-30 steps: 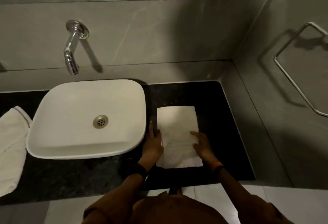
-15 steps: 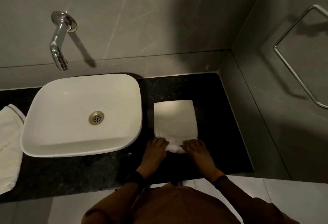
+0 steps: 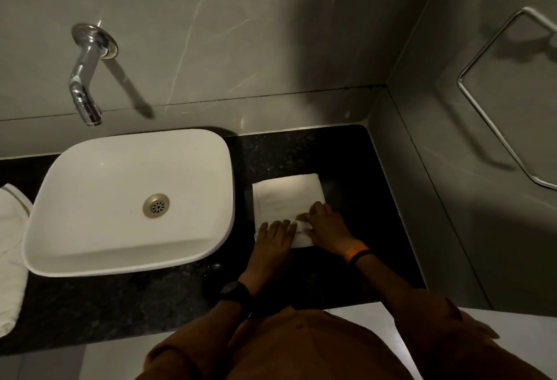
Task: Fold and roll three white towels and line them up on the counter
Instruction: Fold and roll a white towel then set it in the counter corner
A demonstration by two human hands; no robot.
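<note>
Right of the sink [image 3: 129, 198], on the dark surface [image 3: 346, 168], one folded towel [image 3: 287, 192] is being rolled from its near end, left hand [image 3: 275, 236] and right hand [image 3: 327, 223] pressed flat, fingers curled over it. No finished roll is seen; another towel [image 3: 10, 244] waits far left.

Hands [image 3: 301, 235] on half-rolled towel [image 3: 287, 195]
</note>
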